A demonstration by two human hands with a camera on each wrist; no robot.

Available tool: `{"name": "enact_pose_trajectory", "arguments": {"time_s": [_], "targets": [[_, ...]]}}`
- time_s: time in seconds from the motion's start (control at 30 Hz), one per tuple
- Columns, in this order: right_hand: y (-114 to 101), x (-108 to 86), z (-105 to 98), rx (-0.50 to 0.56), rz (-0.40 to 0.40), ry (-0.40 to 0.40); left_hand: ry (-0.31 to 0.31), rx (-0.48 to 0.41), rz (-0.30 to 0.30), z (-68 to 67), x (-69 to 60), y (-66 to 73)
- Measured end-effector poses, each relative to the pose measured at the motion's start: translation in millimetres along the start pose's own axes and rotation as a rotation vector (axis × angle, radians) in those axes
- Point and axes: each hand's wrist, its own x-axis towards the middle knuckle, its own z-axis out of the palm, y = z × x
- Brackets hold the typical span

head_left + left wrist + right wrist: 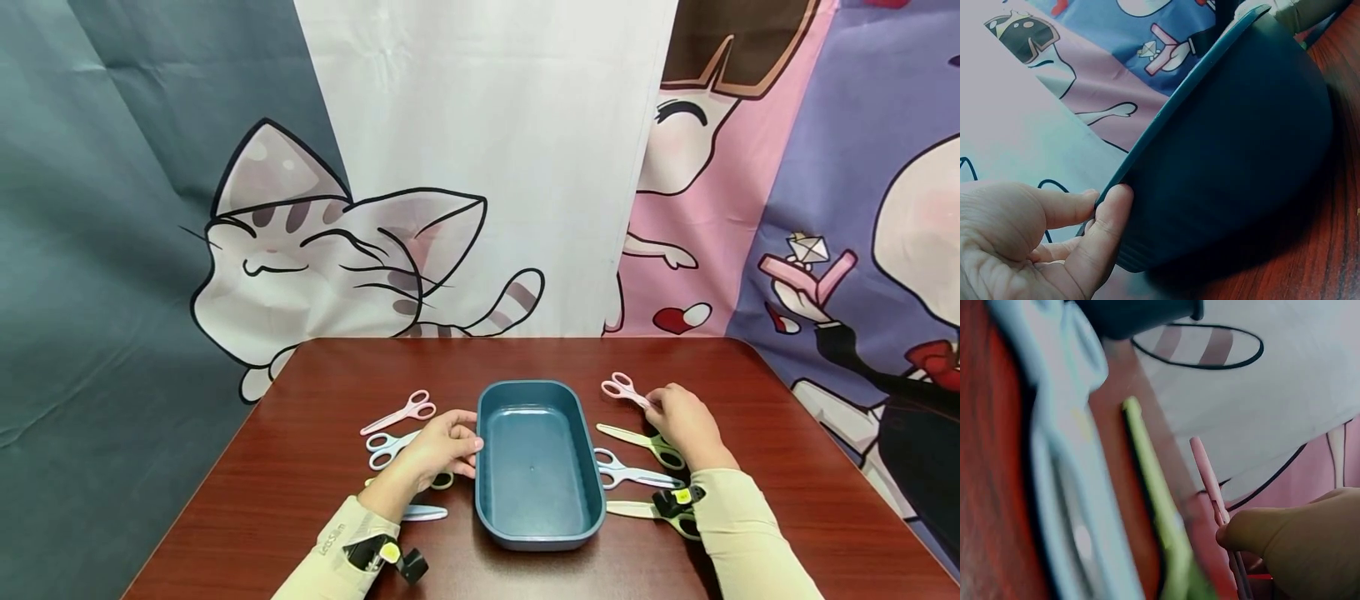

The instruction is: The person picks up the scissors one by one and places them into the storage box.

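Observation:
A dark teal rectangular tray [532, 475] stands on the table with bare inside. My left hand [442, 450] pinches its left rim between thumb and fingers; the left wrist view shows the thumb and fingers [1116, 206] at the edge of the tray [1229, 137]. To the right of the tray, my right hand [684, 423] pinches pink scissors [633, 396] by the blade end, handles pointing to the back left. In the right wrist view the pink scissors [1209, 472] are between the thumb and fingers of the right hand [1297, 540].
Right of the tray lie green scissors [633, 435], blue scissors [637, 475] and more green scissors [633, 508]. On its left are pink scissors [405, 412], blue scissors [386, 450], green scissors [444, 481] and a blue blade [425, 513], partly hidden by my left arm.

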Motion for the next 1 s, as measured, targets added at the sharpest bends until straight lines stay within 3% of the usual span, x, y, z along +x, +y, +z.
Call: {"name": "enact_pose_trajectory", "arguments": {"time_s": [0.37, 0.77, 1.0], "targets": [[-58.7, 6.0, -21.3, 0.096, -0.192, 0.076, 0.005, 0.008, 0.008, 0.4, -1.0, -0.6], [-115.9, 11.2, -24.9, 0.131, -0.294, 0.029, 0.013, 0.008, 0.002, -0.3, 1.6, -1.0], [-138.7, 14.2, -21.4, 0.132, -0.347, -0.006, 0.024, 0.009, -0.005, 2.1, -0.5, -1.3]]}}
